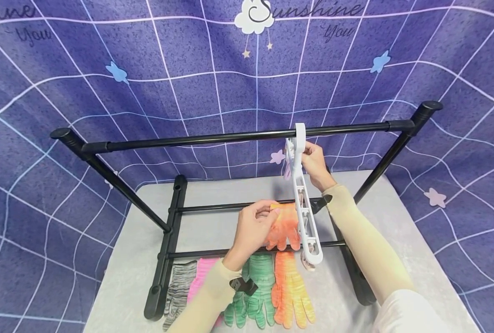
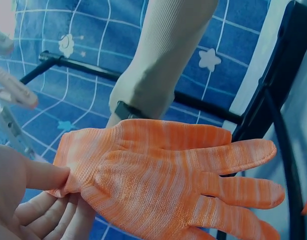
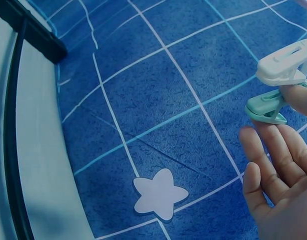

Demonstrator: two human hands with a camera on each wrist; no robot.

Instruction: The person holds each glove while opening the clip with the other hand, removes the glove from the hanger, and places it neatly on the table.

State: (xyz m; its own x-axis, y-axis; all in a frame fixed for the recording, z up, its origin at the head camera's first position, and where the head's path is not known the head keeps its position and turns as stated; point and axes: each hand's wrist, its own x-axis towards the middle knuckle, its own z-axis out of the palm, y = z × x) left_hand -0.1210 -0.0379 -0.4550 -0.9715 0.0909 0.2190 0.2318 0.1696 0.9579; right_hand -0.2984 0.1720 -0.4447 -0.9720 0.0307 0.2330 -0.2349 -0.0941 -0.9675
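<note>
An orange knit glove (image 1: 283, 224) dangles from my left hand (image 1: 251, 229), which pinches its cuff between thumb and fingers. In the left wrist view the glove (image 2: 148, 175) spreads flat, its fingers pointing right. A white clip hanger (image 1: 300, 138) hooks over the black rod, its long frame running toward me beside the glove. My right hand (image 1: 317, 167) is at the hanger's far end. There, in the right wrist view, its thumb and a finger pinch a green clip (image 3: 266, 106); a white clip (image 3: 286, 62) sits just above. The hanger partly hides the right fingers in the head view.
A black rack with a top rod (image 1: 205, 139) and side posts stands on the grey table (image 1: 130, 240). In front lie a grey striped glove (image 1: 181, 282), a pink glove (image 1: 205, 270), green gloves (image 1: 261, 277) and an orange glove (image 1: 290, 291). A patterned blue cloth (image 1: 188, 55) hangs behind.
</note>
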